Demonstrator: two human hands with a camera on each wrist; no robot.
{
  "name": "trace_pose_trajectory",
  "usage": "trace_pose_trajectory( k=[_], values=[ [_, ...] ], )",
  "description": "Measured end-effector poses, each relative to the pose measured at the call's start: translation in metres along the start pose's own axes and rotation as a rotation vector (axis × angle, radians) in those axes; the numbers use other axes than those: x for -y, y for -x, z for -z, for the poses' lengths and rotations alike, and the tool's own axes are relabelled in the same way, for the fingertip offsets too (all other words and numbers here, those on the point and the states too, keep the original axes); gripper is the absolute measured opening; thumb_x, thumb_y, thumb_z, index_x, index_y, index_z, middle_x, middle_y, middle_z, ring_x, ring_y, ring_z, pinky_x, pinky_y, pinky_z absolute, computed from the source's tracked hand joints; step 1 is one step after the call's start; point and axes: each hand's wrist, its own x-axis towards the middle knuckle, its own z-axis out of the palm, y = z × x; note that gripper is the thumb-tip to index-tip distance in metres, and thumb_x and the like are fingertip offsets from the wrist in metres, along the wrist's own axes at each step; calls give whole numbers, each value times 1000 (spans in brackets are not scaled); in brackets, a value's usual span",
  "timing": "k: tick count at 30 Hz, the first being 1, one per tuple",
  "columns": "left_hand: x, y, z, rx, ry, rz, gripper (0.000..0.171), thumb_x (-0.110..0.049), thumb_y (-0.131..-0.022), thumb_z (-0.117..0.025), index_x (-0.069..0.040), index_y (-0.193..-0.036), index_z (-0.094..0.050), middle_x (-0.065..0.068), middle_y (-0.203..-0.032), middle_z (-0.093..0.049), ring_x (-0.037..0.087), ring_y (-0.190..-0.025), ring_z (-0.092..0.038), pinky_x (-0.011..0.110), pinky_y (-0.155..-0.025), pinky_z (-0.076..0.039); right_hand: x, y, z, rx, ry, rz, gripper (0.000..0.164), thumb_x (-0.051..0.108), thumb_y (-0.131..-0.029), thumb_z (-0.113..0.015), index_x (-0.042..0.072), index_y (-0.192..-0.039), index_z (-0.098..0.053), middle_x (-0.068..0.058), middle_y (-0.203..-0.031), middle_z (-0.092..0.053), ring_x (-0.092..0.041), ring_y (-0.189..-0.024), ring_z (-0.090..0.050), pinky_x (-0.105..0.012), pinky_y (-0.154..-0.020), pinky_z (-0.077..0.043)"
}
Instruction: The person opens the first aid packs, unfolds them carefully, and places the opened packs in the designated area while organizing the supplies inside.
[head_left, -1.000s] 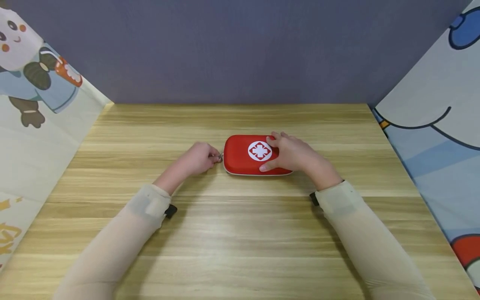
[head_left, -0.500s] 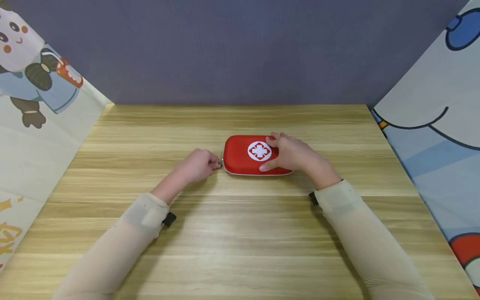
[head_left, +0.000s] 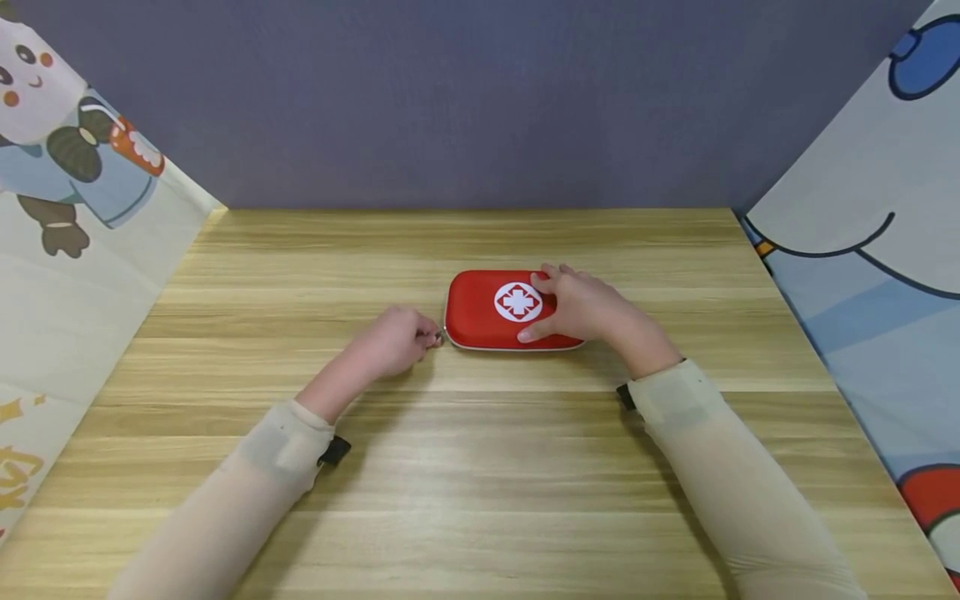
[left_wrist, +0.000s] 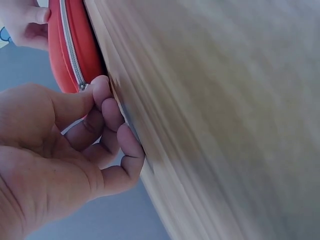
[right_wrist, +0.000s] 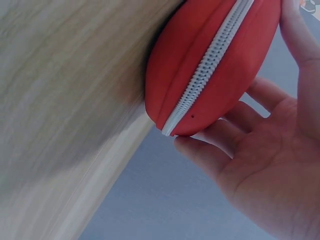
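A red hard-shell first-aid case (head_left: 472, 308) with a white cross emblem lies flat on the wooden table. My left hand (head_left: 397, 340) is at its left end, thumb and fingertips pinching the zipper pull. The left wrist view shows the metal slider (left_wrist: 82, 87) right at the thumb tip; the pull itself is mostly hidden by the fingers. Silvery teeth of the zipper (right_wrist: 205, 65) run meshed along the side in the right wrist view. Over the case's right end, my right hand (head_left: 581, 308) holds it, thumb on the near side and fingers spread across the far side.
The wooden table (head_left: 480, 467) ends at a grey-blue partition (head_left: 480, 108) behind the case. Cartoon-printed panels stand along the left (head_left: 97, 292) and right (head_left: 862, 250) sides. A small black device sits at each wrist.
My left hand has shifted slightly toward me along the case's left end, with the zipper pull still pinched. The right hand and the case have stayed almost in place.
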Motion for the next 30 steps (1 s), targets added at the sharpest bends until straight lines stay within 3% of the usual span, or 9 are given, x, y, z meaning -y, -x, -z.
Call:
trace_pose_trajectory(
  k=[12,17,24,30],
  values=[
    [-6,7,-4,-2,9,21,21,-5,-105,-61,-5,-113,-81,9,-114,-80,11,-78,-63,21,-63,-48,0,1,-1,-10,1,5,105,57,-83,-87,19,-167,-36,-13,-179,-19,-47,-164,-18,-66,-129,-28],
    [-7,9,-4,-3,30,27,22,-1,-102,-63,-4,-115,-80,9,-111,-80,13,-78,-61,21,-61,-47,2,4,-2,-29,15,4,107,59,-82,-87,17,-167,-36,-13,-179,-20,-47,-164,-19,-65,-130,-26],
    [-7,9,-5,4,27,17,19,-2,-103,-63,-7,-105,-81,5,-94,-76,12,-71,-56,20,-58,-43,9,9,-7,-75,73,-21,104,63,-83,-83,16,-166,-39,-16,-175,-30,-46,-159,-32,-64,-123,-39],
    [-10,5,-4,3,-19,-15,19,-3,-103,-62,-8,-106,-80,8,-105,-78,14,-74,-58,21,-60,-47,18,13,-14,-134,121,-59,104,68,-84,-79,12,-163,-43,-18,-171,-39,-45,-153,-42,-62,-117,-46]
  ],
)
